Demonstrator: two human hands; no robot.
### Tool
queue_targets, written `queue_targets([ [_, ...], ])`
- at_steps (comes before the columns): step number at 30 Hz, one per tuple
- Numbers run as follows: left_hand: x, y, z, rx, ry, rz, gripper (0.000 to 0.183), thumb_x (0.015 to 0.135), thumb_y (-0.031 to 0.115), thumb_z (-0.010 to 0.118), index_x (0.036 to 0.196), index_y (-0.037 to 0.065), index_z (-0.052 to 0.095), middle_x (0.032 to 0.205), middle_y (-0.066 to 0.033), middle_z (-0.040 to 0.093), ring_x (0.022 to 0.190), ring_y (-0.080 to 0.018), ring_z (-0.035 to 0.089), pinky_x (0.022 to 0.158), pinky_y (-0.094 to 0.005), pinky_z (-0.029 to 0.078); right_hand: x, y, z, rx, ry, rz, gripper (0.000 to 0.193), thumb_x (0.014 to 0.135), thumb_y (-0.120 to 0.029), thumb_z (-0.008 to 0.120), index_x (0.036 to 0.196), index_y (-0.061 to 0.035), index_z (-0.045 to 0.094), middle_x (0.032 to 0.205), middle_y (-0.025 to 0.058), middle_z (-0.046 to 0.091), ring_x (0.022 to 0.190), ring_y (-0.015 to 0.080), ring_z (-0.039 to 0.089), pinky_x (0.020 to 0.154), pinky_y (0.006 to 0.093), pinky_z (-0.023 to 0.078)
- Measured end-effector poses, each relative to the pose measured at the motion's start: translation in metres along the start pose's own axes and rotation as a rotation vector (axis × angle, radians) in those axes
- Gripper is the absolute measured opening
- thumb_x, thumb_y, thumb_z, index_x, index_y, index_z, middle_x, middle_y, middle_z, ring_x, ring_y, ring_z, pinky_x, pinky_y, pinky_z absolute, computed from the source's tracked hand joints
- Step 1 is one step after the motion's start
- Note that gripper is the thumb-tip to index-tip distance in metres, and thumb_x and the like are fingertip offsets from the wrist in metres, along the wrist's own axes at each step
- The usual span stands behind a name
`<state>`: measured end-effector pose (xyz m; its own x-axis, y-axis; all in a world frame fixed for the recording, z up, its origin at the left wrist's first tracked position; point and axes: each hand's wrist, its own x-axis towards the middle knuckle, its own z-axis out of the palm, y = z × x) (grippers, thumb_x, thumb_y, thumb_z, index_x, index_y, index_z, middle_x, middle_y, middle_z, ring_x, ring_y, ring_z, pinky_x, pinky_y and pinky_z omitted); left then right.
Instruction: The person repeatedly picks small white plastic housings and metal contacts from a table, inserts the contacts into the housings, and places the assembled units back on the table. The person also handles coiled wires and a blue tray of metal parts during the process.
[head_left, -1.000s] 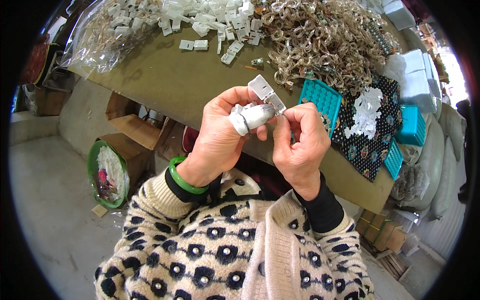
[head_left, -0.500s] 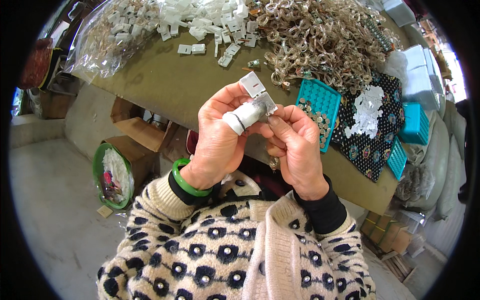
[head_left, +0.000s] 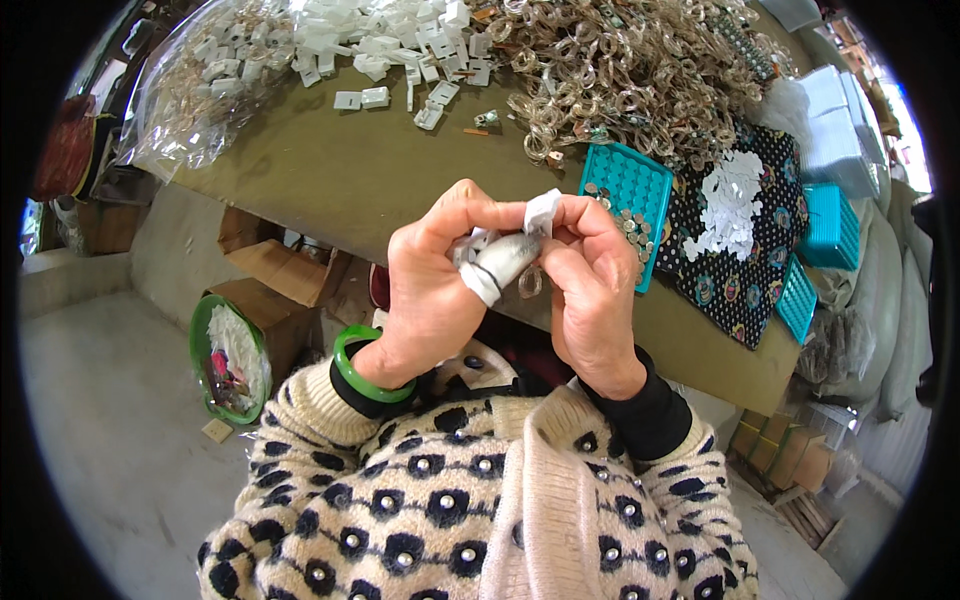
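A small white hinged plastic case (head_left: 541,212) is held up between my two hands over the table's near edge. My left hand (head_left: 425,290) is closed round it, its thumb wrapped in a white cover (head_left: 496,266) with a black band. My right hand (head_left: 600,300) pinches the case from the other side with thumb and fingers. Fingers hide most of the case, so its inside cannot be seen. A clear wire loop (head_left: 530,282) hangs beneath, between the hands. Nearest my right hand is a teal tray (head_left: 630,175) with round metal button cells (head_left: 634,228).
A heap of white plastic cases (head_left: 375,35) lies at the back, beside a big pile of coiled clear wires (head_left: 620,75). White paper-like bits (head_left: 728,205) rest on a dark patterned cloth (head_left: 738,300) at right. A green basin (head_left: 228,355) stands on the floor at left.
The case has turned and folded toward me, and both hands have closed over it. My right fingers have moved up onto its top. The view has shifted slightly.
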<state>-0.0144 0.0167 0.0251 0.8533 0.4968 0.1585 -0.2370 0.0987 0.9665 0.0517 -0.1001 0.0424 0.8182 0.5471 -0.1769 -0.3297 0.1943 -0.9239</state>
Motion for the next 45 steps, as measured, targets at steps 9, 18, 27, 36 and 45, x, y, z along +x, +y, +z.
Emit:
queue_targets([
  [9,-0.003,0.01,-0.011,-0.482,0.028,-0.297,0.021,0.087,-0.003,0.067,0.107,0.0,0.068,0.093,-0.0087,0.065,0.084,-0.0221,0.068,0.074,-0.0356,0.062,-0.003,-0.009,-0.032,-0.817,-0.022,-0.655,0.021,0.085,0.004,0.06,0.106,0.0013,0.059,0.1,0.0127,0.06,0.093,0.0251,0.06,0.084,0.0327,0.048],
  [18,-0.014,0.001,-0.01,-0.663,-0.226,-0.686,0.016,0.09,0.012,0.067,0.104,0.003,0.064,0.097,-0.0194,0.068,0.068,-0.0207,0.067,0.053,-0.0293,0.056,0.015,-0.009,-0.107,-1.471,0.209,-0.781,0.014,0.082,0.001,0.069,0.096,-0.0011,0.066,0.086,0.0099,0.056,0.079,0.0274,0.057,0.068,0.0375,0.048],
  [27,-0.006,-0.004,-0.003,-0.586,-0.234,-0.645,0.007,0.087,0.006,0.067,0.092,0.005,0.062,0.089,-0.0097,0.064,0.063,-0.0088,0.05,0.045,-0.0186,0.031,0.032,-0.019,-0.109,-1.411,0.041,-0.726,0.012,0.08,0.001,0.07,0.087,-0.0035,0.062,0.084,0.0073,0.057,0.077,0.0262,0.056,0.067,0.0373,0.047],
  [36,0.009,-0.007,0.002,-0.532,-0.153,-0.661,0.023,0.086,0.007,0.07,0.107,0.0,0.065,0.095,-0.0134,0.069,0.076,-0.0196,0.068,0.064,-0.0341,0.06,0.021,-0.036,-0.121,-1.285,-0.045,-0.562,0.009,0.088,0.003,0.062,0.098,0.0018,0.064,0.085,0.0086,0.063,0.069,0.0169,0.06,0.064,0.0274,0.048],
  [45,0.01,-0.013,0.021,-0.561,-0.155,-0.593,0.029,0.088,0.005,0.068,0.115,-0.002,0.064,0.104,-0.0183,0.069,0.085,-0.028,0.072,0.075,-0.0432,0.063,0.024,-0.033,-0.128,-1.484,-0.214,-0.715,0.017,0.076,0.003,0.067,0.092,-0.0013,0.062,0.083,0.0086,0.053,0.079,0.027,0.058,0.066,0.0363,0.051],
])
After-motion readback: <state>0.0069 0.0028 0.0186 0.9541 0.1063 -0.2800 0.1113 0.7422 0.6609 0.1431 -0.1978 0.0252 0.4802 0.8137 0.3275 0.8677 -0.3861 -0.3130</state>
